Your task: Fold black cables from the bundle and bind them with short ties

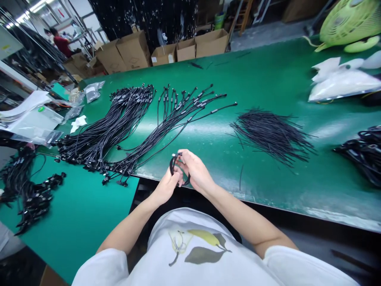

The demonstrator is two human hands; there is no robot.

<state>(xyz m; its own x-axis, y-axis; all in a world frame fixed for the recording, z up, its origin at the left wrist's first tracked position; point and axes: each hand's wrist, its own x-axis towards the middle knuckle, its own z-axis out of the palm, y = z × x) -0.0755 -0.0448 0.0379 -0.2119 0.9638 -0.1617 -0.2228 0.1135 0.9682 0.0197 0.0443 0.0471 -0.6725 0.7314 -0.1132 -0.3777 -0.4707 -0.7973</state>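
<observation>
My left hand [167, 185] and my right hand [195, 171] meet at the near edge of the green table [268, 75], both closed on one coiled black cable [173, 163] with a small connector at its top. Just left of my hands, two fans of straight black cables [125, 119] lie spread on the table, their connector ends toward me. To the right of my hands lies a pile of thin black cable ties [270, 133]. A single tie [240, 176] lies near the edge beside my right forearm.
A lower green table [77, 214] at left carries a heap of black cables [26, 186]. Coiled cables [361, 153] sit at far right, plastic bags [342, 81] and a green fan [348, 22] behind them. Cardboard boxes [133, 49] line the far side; a person in red [61, 41] works far left.
</observation>
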